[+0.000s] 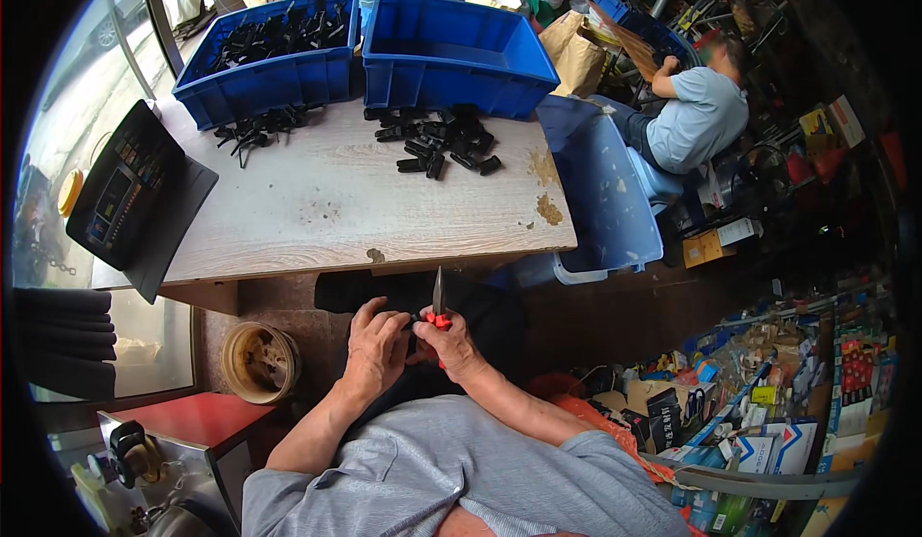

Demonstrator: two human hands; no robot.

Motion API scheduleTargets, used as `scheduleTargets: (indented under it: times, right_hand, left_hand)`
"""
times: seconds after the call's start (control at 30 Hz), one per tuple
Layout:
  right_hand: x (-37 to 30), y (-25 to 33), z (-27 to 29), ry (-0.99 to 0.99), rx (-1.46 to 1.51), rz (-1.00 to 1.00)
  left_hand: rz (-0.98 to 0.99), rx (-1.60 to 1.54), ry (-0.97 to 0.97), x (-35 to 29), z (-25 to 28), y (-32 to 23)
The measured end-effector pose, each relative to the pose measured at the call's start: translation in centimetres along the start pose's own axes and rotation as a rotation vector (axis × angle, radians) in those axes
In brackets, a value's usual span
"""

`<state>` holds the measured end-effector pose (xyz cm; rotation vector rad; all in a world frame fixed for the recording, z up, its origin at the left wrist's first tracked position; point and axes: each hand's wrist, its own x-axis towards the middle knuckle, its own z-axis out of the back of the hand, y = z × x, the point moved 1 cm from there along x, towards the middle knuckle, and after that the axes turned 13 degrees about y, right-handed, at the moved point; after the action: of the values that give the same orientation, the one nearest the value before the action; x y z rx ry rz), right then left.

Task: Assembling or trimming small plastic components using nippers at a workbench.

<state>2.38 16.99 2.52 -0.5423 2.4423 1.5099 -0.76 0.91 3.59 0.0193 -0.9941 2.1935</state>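
Observation:
Over my lap, just in front of the table's near edge, both hands are close together. My right hand [449,347] is closed round red-handled long-nose pliers [439,297], whose grey pointed jaws stick up toward the table. Beside it, my left hand [376,342] has its fingers bent and pinched at a small black part [416,318], mostly hidden by the fingers. On the table lies a pile of black plastic pieces [437,141] at the right. Another pile of thin black parts [259,129] lies at the left.
A blue crate [259,81] full of black parts and a second blue crate [451,85] stand at the table's [288,220] back. A tablet [130,196] stands left. A bucket [261,362] sits below. At right are a large blue bin [615,196] and a seated person [696,114].

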Motion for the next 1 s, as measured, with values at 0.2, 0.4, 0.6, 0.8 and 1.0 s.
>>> scheduleTargets:
  times: [0.2,0.4,0.6,0.8,1.0]
  right_hand:
    - [0.1,-0.3,-0.4,-0.028,0.001,0.014]
    - [0.5,-0.7,-0.3,-0.009,-0.054,-0.009]
    - [0.8,-0.8,-0.4,0.028,-0.075,-0.01]
    - [0.6,-0.9,-0.1,0.017,-0.15,-0.021]
    - [0.1,-0.2,-1.2,0.006,-0.068,-0.079]
  left_hand:
    - [-0.034,-0.067,0.023,-0.4,-0.4,0.9]
    - [0.147,-0.359,-0.055,-1.5,-1.7,0.9]
    - [0.594,-1.246,-0.323,-1.1,-3.8,1.5]
    - [0.722,-1.439,-0.046,-1.8,-3.0,1.2]
    - [0.719,-1.55,0.089,-1.7,-2.6,1.2]
